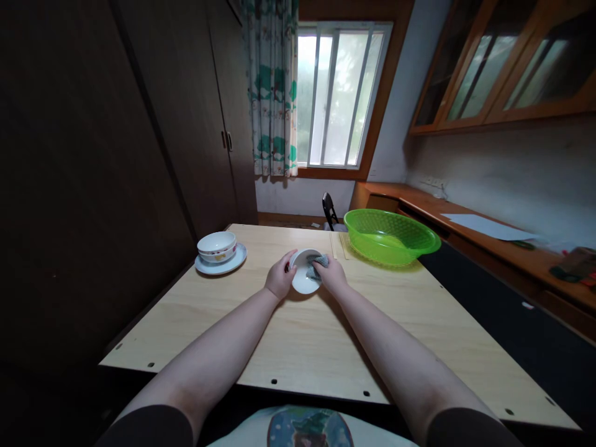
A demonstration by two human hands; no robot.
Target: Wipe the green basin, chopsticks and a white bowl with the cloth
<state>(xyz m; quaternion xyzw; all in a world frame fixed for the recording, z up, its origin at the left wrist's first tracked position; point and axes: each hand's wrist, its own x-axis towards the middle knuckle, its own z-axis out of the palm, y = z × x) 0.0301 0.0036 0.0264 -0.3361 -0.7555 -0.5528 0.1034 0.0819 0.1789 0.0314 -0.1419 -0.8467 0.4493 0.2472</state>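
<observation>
Two hands on a white bowl [305, 279]: left grip [280, 276] on the rim, right grip [331, 274] clenching a half-hidden grey cloth [316, 266]

One head-worn camera looks forward and down from above the person. It sits close over the left hand [280, 276] and right hand [331, 273] at the pale wooden table [298, 335], facing the white-framed window [339, 99] across the room.

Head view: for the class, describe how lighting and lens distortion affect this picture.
In the head view, the window is blown out to near white, the wardrobe sinks into deep shadow, and the wide lens makes the near left arm loom large while the bowl looks small, with only a soft shadow on the table.
</observation>
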